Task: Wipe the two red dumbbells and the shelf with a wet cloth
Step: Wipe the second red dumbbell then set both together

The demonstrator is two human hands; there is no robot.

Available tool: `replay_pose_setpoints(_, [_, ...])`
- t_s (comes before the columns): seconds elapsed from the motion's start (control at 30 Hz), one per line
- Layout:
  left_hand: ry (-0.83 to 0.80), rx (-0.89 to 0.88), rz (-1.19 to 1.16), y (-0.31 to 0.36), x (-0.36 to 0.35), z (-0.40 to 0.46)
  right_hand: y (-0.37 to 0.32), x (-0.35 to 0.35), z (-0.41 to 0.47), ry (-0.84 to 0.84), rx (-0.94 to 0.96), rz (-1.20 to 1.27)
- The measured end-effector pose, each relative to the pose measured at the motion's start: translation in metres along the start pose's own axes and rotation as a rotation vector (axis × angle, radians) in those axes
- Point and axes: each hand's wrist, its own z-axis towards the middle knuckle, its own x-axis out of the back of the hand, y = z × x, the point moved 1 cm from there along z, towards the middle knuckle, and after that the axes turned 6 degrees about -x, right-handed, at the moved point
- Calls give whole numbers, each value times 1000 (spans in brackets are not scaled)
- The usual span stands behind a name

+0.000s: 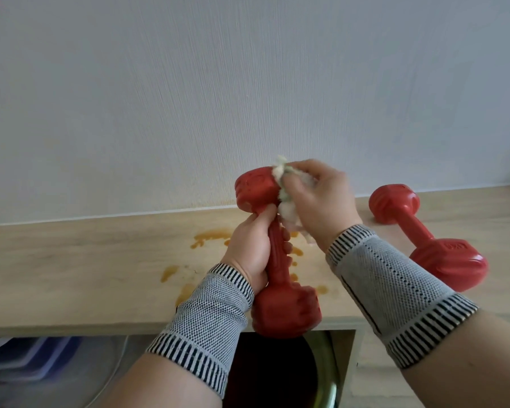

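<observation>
My left hand (252, 245) grips the handle of a red dumbbell (286, 310), holding it nearly upright above the light wooden shelf (71, 260). My right hand (317, 201) holds a bunched pale cloth (283, 195) pressed against the upper head of that dumbbell. A second red dumbbell (424, 234) lies on its side on the shelf to the right, apart from both hands. Orange smears (209, 238) spot the shelf below the lifted dumbbell.
A pale textured wall (248, 83) rises directly behind the shelf. Under the shelf's front edge sits a dark opening with a shiny metal rim (327, 378). Blurred bluish items (27, 357) lie at the lower left. A dark object pokes in at the left edge.
</observation>
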Motion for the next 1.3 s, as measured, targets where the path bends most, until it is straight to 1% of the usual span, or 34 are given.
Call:
replay_pose_setpoints(0.07, [19,-28,-6,1,-1,-1,6,4,0,-24,-272,249])
replay_pose_setpoints(0.1, [31,-37,-5,1,0,-1,7,4,2,-22,-323,295])
replay_pose_setpoints(0.13, [41,-38,-6,2,0,0,5,4,3,-5,-289,249])
replay_pose_setpoints(0.2, [51,-27,-15,3,0,0,-3,0,1,20,-51,36])
replay_pose_setpoints(0.27, [68,-35,10,3,0,1,-12,-8,-3,-25,172,-171])
replay_pose_setpoints(0.3, [78,-45,28,3,-1,1,-15,-11,-5,-42,227,-231])
replay_pose_setpoints(0.33, [78,-48,28,2,-1,1,-13,-13,-5,-37,234,-235])
replay_pose_setpoints(0.37, [65,-37,7,1,-2,0,-10,-11,-3,-17,189,-184])
replay_pose_setpoints(0.43, [37,-28,-35,1,-2,0,-1,-3,1,13,-28,-5])
replay_pose_setpoints(0.5, [36,-60,-35,1,-1,0,8,4,3,-24,-270,174])
replay_pose_setpoints(0.53, [33,-77,-31,2,-1,0,9,5,3,-27,-318,231])
replay_pose_setpoints(0.57, [33,-88,-27,4,-1,0,8,4,3,-7,-288,231])
replay_pose_setpoints(0.63, [40,-89,-22,5,-1,0,2,1,3,35,-96,111])
replay_pose_setpoints(0.73, [39,-69,-12,5,-1,1,-12,-7,-1,-43,187,-139])
replay_pose_setpoints(0.77, [31,-68,-8,4,-2,1,-14,-10,-3,-61,237,-183])
replay_pose_setpoints(0.8, [20,-61,-18,4,-2,0,-12,-10,-4,-58,241,-173])
replay_pose_setpoints(0.83, [8,-51,-37,2,-2,-1,-10,-7,-3,-40,202,-111])
replay_pose_setpoints(0.87, [-2,-44,-58,2,-1,-1,-5,-4,-1,-19,114,-12])
replay_pose_setpoints(0.9, [-7,-43,-73,2,0,-2,-2,0,1,-14,-16,94])
replay_pose_setpoints(0.97, [-22,-55,-94,3,1,-2,7,3,2,-58,-272,283])
replay_pose_setpoints(1.0, [-35,-59,-102,4,1,-3,10,2,3,-70,-326,334])
replay_pose_setpoints(1.03, [-48,-62,-107,5,0,-3,10,1,3,-66,-330,348])
replay_pose_setpoints(1.1, [-58,-57,-115,7,0,-2,9,-1,4,-35,-257,316])
replay_pose_setpoints(1.17, [-40,-41,-111,7,1,0,3,2,4,-13,-144,248])
replay_pose_setpoints(1.27, [-8,4,-91,4,5,3,-4,1,3,0,116,14])
replay_pose_setpoints(1.3, [-14,19,-91,4,6,2,-6,-1,1,-9,174,-45])
